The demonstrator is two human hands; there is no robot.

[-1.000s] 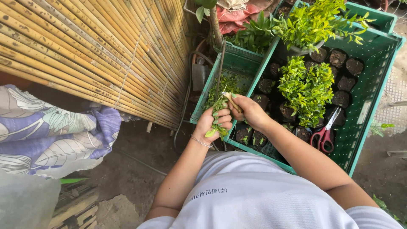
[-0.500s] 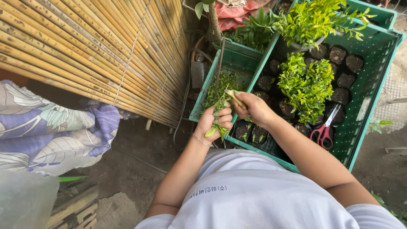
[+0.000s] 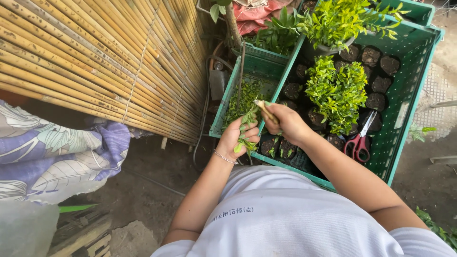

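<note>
My left hand (image 3: 236, 136) grips a bunch of leafy green cuttings (image 3: 246, 119) over the near edge of a green crate. Just to the right of it, my right hand (image 3: 287, 123) holds a small wooden stick (image 3: 265, 111), whose tip touches the cuttings. Both hands hover above small black pots of soil (image 3: 281, 147) in the big green crate (image 3: 405, 112). Leafy green seedlings (image 3: 337, 93) fill pots in the middle of that crate. Red-handled scissors (image 3: 359, 141) lie in the crate to the right of my right forearm.
A smaller green crate (image 3: 223, 102) with loose green cuttings stands left of the big one. A bamboo fence (image 3: 104, 62) runs along the left. Patterned purple cloth (image 3: 57, 147) lies at the left edge. A potted shrub (image 3: 342, 24) stands at the crate's far end. Bare dirt ground lies below.
The view has shifted slightly, so everything sits a little further left and higher in frame. My hands keep the same grip on the cuttings and the stick.
</note>
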